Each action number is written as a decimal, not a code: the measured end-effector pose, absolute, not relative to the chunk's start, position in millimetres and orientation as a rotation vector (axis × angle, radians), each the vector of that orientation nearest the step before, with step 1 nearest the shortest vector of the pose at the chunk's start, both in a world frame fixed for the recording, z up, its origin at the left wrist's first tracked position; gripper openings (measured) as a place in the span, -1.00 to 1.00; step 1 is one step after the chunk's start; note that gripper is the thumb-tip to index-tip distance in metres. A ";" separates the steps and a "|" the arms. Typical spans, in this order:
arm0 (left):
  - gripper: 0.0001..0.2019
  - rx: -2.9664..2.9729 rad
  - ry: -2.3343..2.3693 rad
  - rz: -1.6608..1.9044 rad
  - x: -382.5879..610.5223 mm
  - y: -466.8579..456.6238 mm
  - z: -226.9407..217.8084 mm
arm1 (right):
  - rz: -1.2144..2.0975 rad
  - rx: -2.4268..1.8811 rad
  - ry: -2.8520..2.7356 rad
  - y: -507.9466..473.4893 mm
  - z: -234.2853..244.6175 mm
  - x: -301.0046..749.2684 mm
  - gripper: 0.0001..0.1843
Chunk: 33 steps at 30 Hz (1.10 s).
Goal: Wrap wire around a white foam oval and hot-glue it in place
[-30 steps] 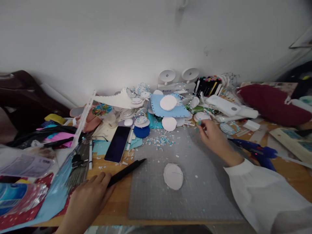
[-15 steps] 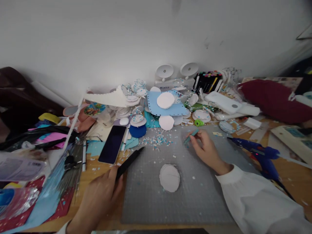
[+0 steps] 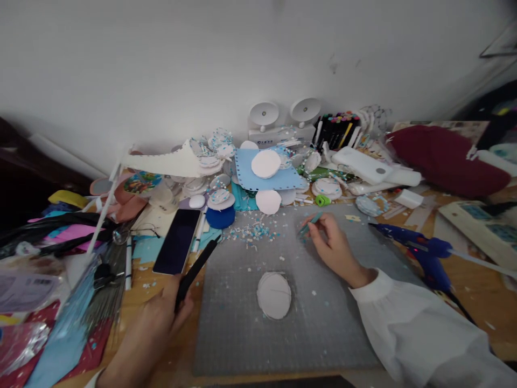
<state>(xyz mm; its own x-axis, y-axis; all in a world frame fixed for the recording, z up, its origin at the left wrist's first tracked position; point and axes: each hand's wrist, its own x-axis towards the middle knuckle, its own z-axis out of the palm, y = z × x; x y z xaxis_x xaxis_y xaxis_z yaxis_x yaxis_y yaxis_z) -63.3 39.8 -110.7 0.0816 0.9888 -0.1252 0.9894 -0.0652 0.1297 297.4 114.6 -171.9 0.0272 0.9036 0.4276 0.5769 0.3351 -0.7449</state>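
Note:
My left hand [image 3: 159, 320] is closed round the near end of a long black tool [image 3: 196, 270] that points up and right over the edge of a grey cutting mat [image 3: 323, 323]. My right hand [image 3: 333, 245], in a white sleeve, pinches a thin teal stick [image 3: 310, 224] just above the mat's far part. A stack of white foam discs [image 3: 274, 295] lies on the mat between my hands, touched by neither. Small blue and white scraps [image 3: 252, 233] are scattered at the mat's far edge.
A black phone [image 3: 177, 241] lies left of the mat. A blue glue gun [image 3: 416, 249] rests to the right. Behind the mat are a light blue sheet [image 3: 246, 178] with white discs, a green cap [image 3: 322, 200], markers [image 3: 337, 132], and coloured paper piled on the left.
My right hand drew back from the far clutter with the teal stick and now hovers over the mat. My left hand closed on the black tool and lifted its near end.

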 end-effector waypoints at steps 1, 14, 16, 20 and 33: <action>-0.65 2.172 1.998 -0.093 -62.1 40.5 -109.2 | 0.422 -1.354 -1.673 114.7 -170.8 297.3 -0.90; -0.53 2.597 2.054 0.063 -49.1 44.1 -106.3 | 0.335 -1.254 -1.656 111.4 -166.0 298.9 -0.93; -0.52 2.620 1.843 0.368 -37.6 43.8 -102.8 | 0.380 -1.213 -1.593 109.0 -163.5 295.1 -0.94; -0.23 2.511 1.341 0.444 8.2 46.0 -104.1 | 0.526 -1.127 -1.502 103.9 -159.8 285.6 -0.90; -0.30 1.752 0.960 0.841 29.4 83.9 -138.4 | 0.869 -1.081 -1.152 106.7 -155.3 287.9 -0.86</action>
